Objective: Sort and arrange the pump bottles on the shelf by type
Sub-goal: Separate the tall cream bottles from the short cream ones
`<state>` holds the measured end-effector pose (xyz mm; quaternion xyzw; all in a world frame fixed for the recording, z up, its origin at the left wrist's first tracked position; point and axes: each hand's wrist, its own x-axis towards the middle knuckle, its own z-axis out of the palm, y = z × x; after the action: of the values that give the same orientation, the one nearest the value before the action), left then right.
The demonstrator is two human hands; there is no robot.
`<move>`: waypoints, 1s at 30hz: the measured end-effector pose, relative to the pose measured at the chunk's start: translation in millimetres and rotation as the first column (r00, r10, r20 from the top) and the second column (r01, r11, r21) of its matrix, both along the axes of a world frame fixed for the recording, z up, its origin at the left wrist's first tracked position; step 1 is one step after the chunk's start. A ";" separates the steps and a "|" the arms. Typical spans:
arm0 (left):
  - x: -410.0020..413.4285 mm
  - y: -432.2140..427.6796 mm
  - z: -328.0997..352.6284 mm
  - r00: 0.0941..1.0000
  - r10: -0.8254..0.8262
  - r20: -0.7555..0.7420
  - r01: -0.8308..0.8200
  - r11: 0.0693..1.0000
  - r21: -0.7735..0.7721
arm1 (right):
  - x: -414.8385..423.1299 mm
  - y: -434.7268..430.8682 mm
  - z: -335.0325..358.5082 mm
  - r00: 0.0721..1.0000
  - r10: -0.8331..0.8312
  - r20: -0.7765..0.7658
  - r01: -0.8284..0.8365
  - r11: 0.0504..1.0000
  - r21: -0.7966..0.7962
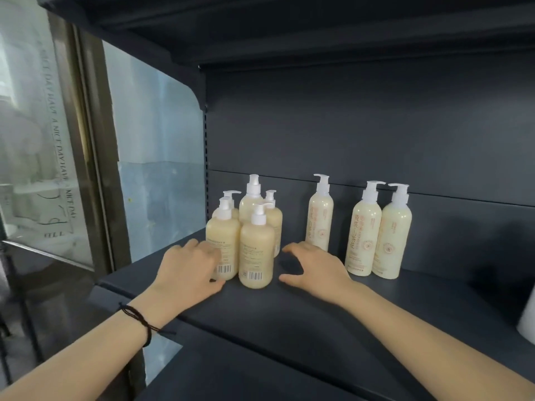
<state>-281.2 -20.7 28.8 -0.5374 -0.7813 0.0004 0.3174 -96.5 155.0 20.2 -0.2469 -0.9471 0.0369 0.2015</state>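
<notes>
Several short, wide cream pump bottles stand clustered at the shelf's left; the front one shows a barcode, and another stands to its left. Three tall slim pump bottles stand to the right: one alone, then a touching pair. My left hand reaches to the front-left short bottle, fingers against its lower side. My right hand hovers with spread fingers just right of the cluster, holding nothing.
The dark shelf board has a front edge running across near my forearms. A clear side panel closes the left end. The dark back wall stands behind the bottles. A white object shows at the right edge.
</notes>
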 end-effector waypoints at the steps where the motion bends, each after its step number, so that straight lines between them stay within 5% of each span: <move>1: -4.6 -0.7 0.7 0.999 0.042 0.030 -0.043 0.999 0.015 | -3.7 0.1 0.5 1.000 0.003 0.005 -0.003 1.000 -0.018; 7: -16.3 11.3 -8.8 0.884 0.025 0.467 -0.121 0.977 0.177 | -36.7 -3.4 -2.8 0.994 0.025 -0.110 -0.045 0.983 -0.177; 11: -34.5 23.0 -24.4 0.532 -0.239 0.813 -0.074 0.943 0.326 | -49.8 -5.3 -10.3 0.989 0.041 -0.145 -0.070 0.976 -0.205; 14: -51.5 29.5 -37.1 0.418 -0.329 0.847 -0.108 0.908 0.406 | -61.3 -7.3 -12.4 0.985 0.060 -0.164 -0.099 0.966 -0.240; 24: -83.4 29.1 -43.9 0.380 -0.410 0.829 -0.119 0.867 0.484 | -92.2 -6.0 -15.6 0.960 -0.027 -0.278 -0.052 0.961 -0.273; 30: -93.9 32.1 -45.6 0.362 -0.416 0.834 -0.068 0.880 0.469 | -102.6 13.1 -5.6 0.860 -0.183 -0.476 -0.082 0.872 -0.483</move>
<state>-375.1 11.5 -16.8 -0.4439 -0.7388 -0.5031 -0.0630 -199.1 168.1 14.6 -0.2967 -0.8128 0.3320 0.3756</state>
